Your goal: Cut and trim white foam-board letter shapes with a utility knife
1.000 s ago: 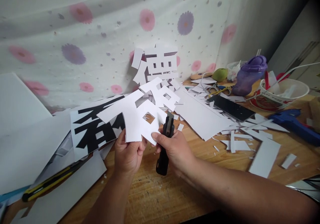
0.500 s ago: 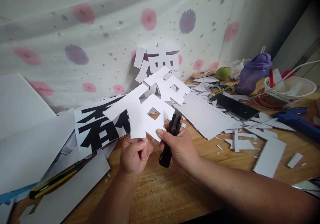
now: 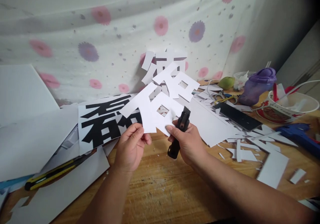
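A white foam-board character cut-out, with small square windows in it, is held up in front of me. My left hand pinches its lower left edge between thumb and fingers. In my right hand is a black utility knife, gripped upright. The right thumb also presses the lower right corner of the cut-out. Behind it, another white character cut-out leans against the wall covering. A printed sheet with black characters lies to the left, partly covered by the held piece.
White boards and a yellow-black cutter lie on the left. Board scraps, a dark flat slab, scissors, a blue glue gun, a purple bottle and a tub fill the right side.
The view has shifted, so the scene sits further right. My left hand has turned and its fingers have moved to the cut-out's lower left edge. The right hand still holds the knife.
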The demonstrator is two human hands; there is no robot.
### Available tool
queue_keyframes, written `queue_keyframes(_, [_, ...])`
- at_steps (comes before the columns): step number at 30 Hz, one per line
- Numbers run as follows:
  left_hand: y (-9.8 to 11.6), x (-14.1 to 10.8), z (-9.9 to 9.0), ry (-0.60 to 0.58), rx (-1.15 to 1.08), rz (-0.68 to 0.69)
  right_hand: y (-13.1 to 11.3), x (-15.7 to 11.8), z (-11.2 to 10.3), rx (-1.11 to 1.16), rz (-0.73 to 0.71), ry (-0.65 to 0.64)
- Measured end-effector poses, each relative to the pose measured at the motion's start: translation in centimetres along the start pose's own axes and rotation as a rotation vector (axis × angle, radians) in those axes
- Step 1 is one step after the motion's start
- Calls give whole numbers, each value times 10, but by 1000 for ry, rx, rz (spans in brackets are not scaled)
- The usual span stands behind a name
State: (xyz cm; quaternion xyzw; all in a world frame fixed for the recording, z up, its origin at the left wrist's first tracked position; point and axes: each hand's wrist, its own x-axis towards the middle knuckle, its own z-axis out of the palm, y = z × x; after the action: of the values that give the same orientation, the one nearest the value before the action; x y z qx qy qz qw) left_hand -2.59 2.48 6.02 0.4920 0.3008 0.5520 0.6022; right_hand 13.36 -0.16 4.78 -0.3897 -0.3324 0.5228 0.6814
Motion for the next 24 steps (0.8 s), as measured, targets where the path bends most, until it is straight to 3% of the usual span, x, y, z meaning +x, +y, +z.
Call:
queue_keyframes(8, [4,-4,-5,-108,-32,-17,-2,2,0,85,74,-6])
queue_keyframes(24, [4,-4,-7,-138,242,83,0,7,-6,8,28,-45])
